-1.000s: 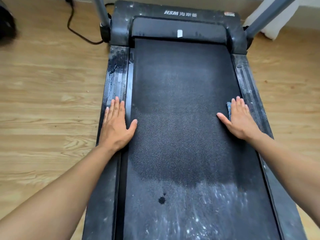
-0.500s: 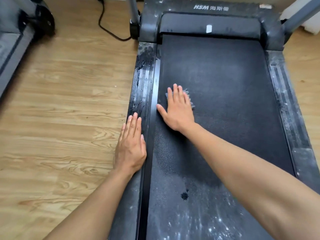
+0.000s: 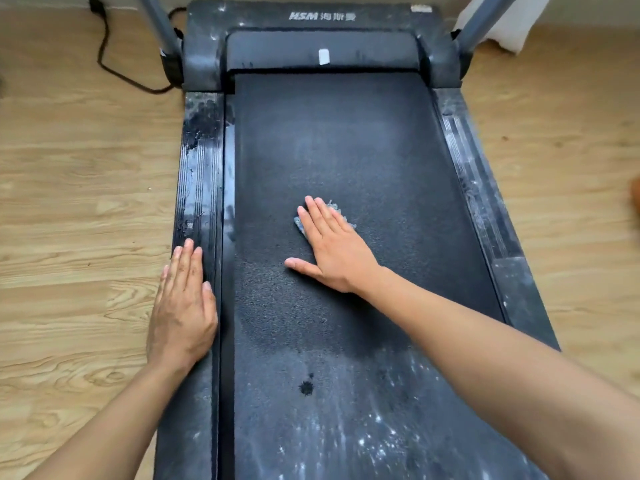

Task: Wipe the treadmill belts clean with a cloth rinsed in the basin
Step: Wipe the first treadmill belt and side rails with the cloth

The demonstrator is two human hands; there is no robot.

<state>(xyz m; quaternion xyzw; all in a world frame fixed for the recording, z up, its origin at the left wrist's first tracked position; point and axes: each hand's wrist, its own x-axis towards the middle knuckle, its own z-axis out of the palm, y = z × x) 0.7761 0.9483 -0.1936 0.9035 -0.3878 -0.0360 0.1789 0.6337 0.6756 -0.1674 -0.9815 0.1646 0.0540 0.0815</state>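
Head view looks down (wide, close) — along the treadmill belt [image 3: 346,140].

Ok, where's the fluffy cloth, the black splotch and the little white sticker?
Fluffy blue-grey cloth [image 3: 298,227]: head view, on its fringe showing at the left.
Round black splotch [image 3: 306,388]: head view, on its middle.
Small white rectangular sticker [image 3: 323,57]: head view, on its middle.

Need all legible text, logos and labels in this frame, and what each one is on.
"HSM", followed by three Chinese characters that look like 海斯曼: printed in pale letters on the motor cover.
Nothing readable on the white sticker on the cover's front panel; it looks blank at this size.
Too blurred to read: the small label at the cover's far right corner.
Too blurred to read: the faint markings on the right side rail.
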